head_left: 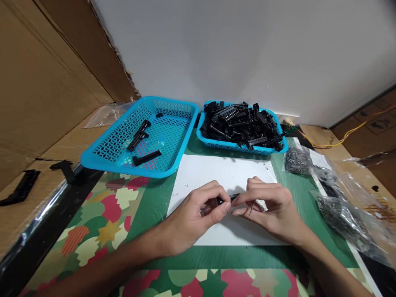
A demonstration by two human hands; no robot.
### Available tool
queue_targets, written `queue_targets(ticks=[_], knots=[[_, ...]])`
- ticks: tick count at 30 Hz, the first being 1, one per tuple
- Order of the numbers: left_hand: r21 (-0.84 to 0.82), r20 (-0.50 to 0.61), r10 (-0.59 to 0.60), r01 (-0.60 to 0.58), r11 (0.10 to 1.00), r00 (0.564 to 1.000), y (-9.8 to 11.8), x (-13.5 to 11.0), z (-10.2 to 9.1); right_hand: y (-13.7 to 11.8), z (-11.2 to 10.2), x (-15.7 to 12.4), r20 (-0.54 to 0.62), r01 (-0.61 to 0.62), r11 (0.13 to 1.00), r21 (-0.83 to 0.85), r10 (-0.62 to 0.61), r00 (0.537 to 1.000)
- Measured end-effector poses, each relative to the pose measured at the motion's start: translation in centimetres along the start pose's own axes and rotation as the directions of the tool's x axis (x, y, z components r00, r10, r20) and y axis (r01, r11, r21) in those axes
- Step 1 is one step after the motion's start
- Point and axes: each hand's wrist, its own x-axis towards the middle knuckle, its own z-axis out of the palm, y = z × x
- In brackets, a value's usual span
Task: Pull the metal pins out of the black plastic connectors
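A small black plastic part (234, 196) is held between my two hands over the white sheet. My left hand (201, 210) is closed, thumb and index finger pinching its left end. At the other end, the fingers of my right hand (269, 202) close on it, with the fingertips near those of the left. A thin metal piece (251, 209) shows across my right thumb; its exact kind is hard to make out. My fingers hide most of the black part.
Behind my hands stands a blue basket (204, 142) heaped with black plastic parts (243, 123). Another blue basket (182, 159), at the left, holds several. Bags of small metal pieces (340, 218) lie at the right. Further black parts (23, 187) rest at the far left near cardboard.
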Motion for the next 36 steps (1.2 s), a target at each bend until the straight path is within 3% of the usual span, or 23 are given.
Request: queue_targets(ticks=[5,13,20,24,28,31,36], knots=[[0.059,-0.076,0.068,-0.064,0.996,0.995,-0.5,0.0,0.0,-0.2,0.5,-0.1,-0.07,-0.081,0.997,-0.003,0.08,0.994],[0.109,-0.097,0.072,-0.061,0.992,0.993,-0.9,-0.2,0.0,-0.8,2.3,0.0,-0.144,-0.178,0.979,0.095,0.19,0.971],[0.267,-0.062,0.102,-0.082,0.96,0.993,-1.3,0.0,-0.1,0.0,-0.1,0.2,-0.259,-0.293,0.956,-0.031,0.275,0.926],[0.386,-0.094,0.137,-0.09,0.918,0.986,-1.6,0.2,0.1,0.8,-0.9,0.3,-0.198,-0.433,0.901,-0.04,0.417,0.887],[0.435,-0.03,0.194,-0.162,0.886,0.981,-1.9,0.3,0.3,1.6,0.0,0.4,-0.099,-0.521,0.853,-0.007,0.518,0.85],[0.436,-0.005,0.203,-0.18,0.881,0.979,-2.1,0.4,0.3,2.0,0.8,0.4,-0.09,-0.509,0.86,-0.045,0.503,0.859],[0.401,-0.058,0.171,-0.134,0.906,0.984,-2.4,0.3,0.3,2.1,0.9,0.5,-0.132,-0.465,0.877,-0.119,0.45,0.883]])
